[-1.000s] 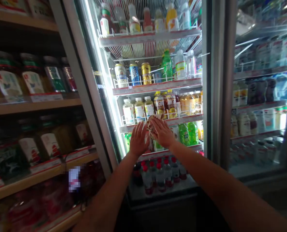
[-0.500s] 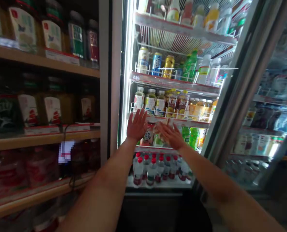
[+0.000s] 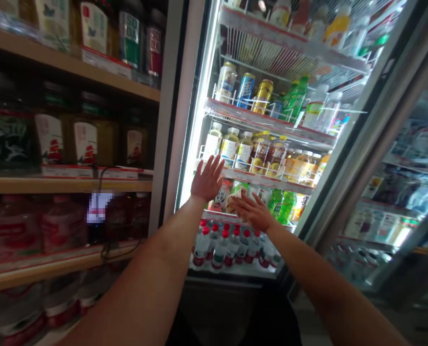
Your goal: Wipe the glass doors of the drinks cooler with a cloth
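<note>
My left hand (image 3: 207, 181) is raised with its fingers spread and the palm turned toward the lit drinks cooler (image 3: 267, 181). It holds nothing, and I cannot tell if it touches anything. My right hand (image 3: 256, 211) presses a crumpled pale cloth (image 3: 236, 198) under its fingers, level with the lower shelf. Behind the hands, juice bottles (image 3: 230, 144) line the middle shelf. Green bottles (image 3: 282, 205) stand right of the right hand, and red-capped bottles (image 3: 221, 250) fill the cooler floor below.
Wooden shelves (image 3: 66, 185) with large drink bottles stand on the left, and a cable (image 3: 100, 180) hangs there by a small blurred screen (image 3: 99, 207). Cans (image 3: 263, 96) sit higher in the cooler. A metal door frame (image 3: 372, 129) slants along the right, with more drinks beyond it.
The view has tilted and shifted, so the cooler leans more to the right. My right hand has moved slightly downward with the cloth; my left hand stays spread.
</note>
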A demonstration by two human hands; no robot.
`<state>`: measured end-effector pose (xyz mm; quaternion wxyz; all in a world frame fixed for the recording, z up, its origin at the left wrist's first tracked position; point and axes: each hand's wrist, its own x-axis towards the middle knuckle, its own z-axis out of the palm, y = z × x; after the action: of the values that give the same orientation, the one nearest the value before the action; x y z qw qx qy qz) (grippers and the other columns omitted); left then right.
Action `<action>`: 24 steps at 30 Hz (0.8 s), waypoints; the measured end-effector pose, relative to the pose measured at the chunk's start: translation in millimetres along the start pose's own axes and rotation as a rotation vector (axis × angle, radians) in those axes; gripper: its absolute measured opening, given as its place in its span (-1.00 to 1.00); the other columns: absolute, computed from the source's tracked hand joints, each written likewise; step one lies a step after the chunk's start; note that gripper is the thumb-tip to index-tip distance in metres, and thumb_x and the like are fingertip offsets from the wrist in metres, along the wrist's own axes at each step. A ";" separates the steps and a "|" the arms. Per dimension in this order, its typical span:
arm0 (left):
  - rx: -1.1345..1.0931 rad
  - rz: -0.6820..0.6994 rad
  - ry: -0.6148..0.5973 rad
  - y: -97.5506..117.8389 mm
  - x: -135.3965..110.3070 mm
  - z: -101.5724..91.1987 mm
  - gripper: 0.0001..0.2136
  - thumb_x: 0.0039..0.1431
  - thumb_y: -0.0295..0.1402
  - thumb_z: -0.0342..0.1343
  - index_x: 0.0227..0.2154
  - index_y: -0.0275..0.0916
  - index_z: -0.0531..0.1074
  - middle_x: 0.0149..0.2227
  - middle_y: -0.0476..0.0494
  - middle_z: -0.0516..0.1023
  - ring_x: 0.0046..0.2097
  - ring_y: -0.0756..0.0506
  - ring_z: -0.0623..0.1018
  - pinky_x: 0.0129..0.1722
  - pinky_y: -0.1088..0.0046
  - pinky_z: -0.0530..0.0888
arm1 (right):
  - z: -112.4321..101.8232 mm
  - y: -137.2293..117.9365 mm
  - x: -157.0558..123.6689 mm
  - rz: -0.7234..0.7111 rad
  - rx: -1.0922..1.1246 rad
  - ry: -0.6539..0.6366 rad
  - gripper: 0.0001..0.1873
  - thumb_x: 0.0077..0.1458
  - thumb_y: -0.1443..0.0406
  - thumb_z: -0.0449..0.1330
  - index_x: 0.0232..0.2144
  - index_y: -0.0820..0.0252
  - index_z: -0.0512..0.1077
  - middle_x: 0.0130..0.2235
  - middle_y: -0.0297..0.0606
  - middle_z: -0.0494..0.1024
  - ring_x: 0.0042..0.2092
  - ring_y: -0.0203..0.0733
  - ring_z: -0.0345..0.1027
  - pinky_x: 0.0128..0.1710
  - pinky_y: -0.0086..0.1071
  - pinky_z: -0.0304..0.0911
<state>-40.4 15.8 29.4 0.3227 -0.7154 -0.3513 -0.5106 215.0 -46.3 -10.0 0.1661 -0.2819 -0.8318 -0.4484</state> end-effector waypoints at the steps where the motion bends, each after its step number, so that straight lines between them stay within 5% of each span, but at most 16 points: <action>1: 0.003 0.000 0.000 -0.2 -0.1 0.3 -0.44 0.38 -0.29 -0.08 0.40 -0.26 0.06 0.42 -0.26 0.07 0.46 -0.19 -0.03 0.44 0.02 -0.14 | -5.3 9.0 2.7 0.021 -0.011 0.013 -0.48 0.33 0.28 0.09 0.30 -0.12 0.26 0.31 -0.35 0.36 0.38 -0.10 0.11 0.42 -0.05 -0.09; 7: 0.007 -0.010 -0.010 -0.1 0.4 0.9 -0.45 0.39 -0.28 -0.10 0.39 -0.27 0.07 0.43 -0.26 0.06 0.46 -0.19 -0.03 0.44 0.02 -0.16 | -16.5 31.4 -2.8 0.323 -0.112 0.208 -0.45 0.32 0.25 0.10 0.33 0.02 0.24 0.34 -0.20 0.30 0.39 0.04 0.10 0.40 0.07 -0.13; 14: 0.015 0.003 0.002 -0.2 0.7 0.3 -0.45 0.38 -0.28 -0.08 0.38 -0.29 0.09 0.42 -0.28 0.08 0.46 -0.19 -0.03 0.44 0.04 -0.17 | -13.2 30.6 -40.1 0.158 -0.115 0.125 -0.39 0.30 0.24 0.13 0.36 -0.04 0.16 0.28 -0.28 0.40 0.32 -0.03 0.23 0.42 -0.01 -0.15; 20: -0.005 -0.019 -0.010 0.2 0.7 0.4 -0.44 0.38 -0.26 -0.07 0.39 -0.25 0.07 0.43 -0.25 0.06 0.46 -0.19 -0.03 0.45 0.05 -0.18 | -17.6 50.1 -60.2 0.426 -0.221 0.279 -0.32 0.31 0.29 0.09 0.41 0.07 0.04 0.34 -0.09 0.29 0.37 0.09 0.12 0.37 0.06 -0.07; 24: 0.008 -0.014 -0.021 0.6 0.9 -0.3 -0.43 0.39 -0.27 -0.09 0.41 -0.23 0.02 0.44 -0.23 0.02 0.47 -0.20 -0.05 0.45 0.02 -0.18 | -13.7 44.3 -94.8 0.308 -0.204 0.134 -0.34 0.30 0.27 0.13 0.39 0.03 0.10 0.30 -0.16 0.38 0.32 0.04 0.22 0.39 0.00 -0.10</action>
<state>-39.8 15.5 30.3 0.3182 -0.7170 -0.3617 -0.5039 317.3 -68.7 -23.8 0.2583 -0.3906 -0.7163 -0.5173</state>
